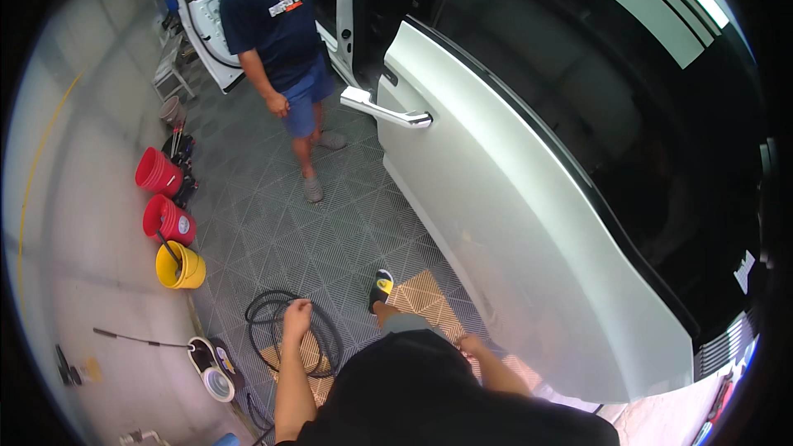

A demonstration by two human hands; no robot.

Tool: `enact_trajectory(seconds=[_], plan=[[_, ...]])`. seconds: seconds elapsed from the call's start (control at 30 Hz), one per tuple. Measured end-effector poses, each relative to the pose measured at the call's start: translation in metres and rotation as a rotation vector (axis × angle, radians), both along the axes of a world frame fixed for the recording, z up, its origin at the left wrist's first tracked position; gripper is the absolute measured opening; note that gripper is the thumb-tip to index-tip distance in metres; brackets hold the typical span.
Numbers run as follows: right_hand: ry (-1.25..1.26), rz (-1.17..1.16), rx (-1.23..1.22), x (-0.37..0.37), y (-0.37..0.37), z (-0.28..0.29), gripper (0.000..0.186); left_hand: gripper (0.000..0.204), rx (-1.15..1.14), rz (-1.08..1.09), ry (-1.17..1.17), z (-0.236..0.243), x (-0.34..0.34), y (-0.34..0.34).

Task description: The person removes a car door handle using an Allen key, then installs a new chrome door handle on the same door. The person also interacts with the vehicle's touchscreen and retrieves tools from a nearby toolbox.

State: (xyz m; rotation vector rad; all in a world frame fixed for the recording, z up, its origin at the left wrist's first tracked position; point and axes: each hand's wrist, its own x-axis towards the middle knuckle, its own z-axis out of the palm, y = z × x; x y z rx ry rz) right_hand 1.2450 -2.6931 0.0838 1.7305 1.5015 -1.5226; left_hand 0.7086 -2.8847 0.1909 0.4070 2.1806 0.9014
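My left hand (298, 315) is held out above a coiled black hose (337, 345) on the floor, its fingers curled closed. Whatever those fingers might hold is too small to see. Close to my right side, my right hand (471, 345) is low beside a white car door (496, 223), fingers drawn together; their inner side is hidden. The door stands open, with a pale handle (388, 112) sticking out from its outer skin and a dark window above.
Another person (285, 41) stands at an open white door panel (216, 33), one arm stretched to the car. Along the left wall are red buckets (169, 219), a yellow bucket (181, 266), a spin mop bucket (216, 372) and a grey step stool (172, 70). Grey and tan tiles (425, 297) cover the floor.
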Motion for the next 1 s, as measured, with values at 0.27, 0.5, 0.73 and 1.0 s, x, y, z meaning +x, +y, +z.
enact_trajectory(seconds=[0.27, 0.5, 0.73, 1.0], plan=[[0.13, 0.047, 0.166, -0.168, 0.183, 0.015, 0.023, 0.035, 0.115, -0.421, 0.069, 0.076, -0.069, 0.228], [0.304, -0.418, 0.21, -0.292, 0.257, 0.123, 0.024, 0.037, 0.44, -0.608, 0.09, 0.153, -0.148, 0.423], [0.053, -0.933, 0.155, -0.311, 0.171, 0.1, 0.024, 0.049, 0.588, -1.201, 0.356, 0.216, -0.178, 0.573], [-0.041, -1.185, 0.077, -0.397, 0.061, 0.086, 0.025, 0.055, 0.523, -1.674, 0.611, 0.2, -0.165, 0.668]])
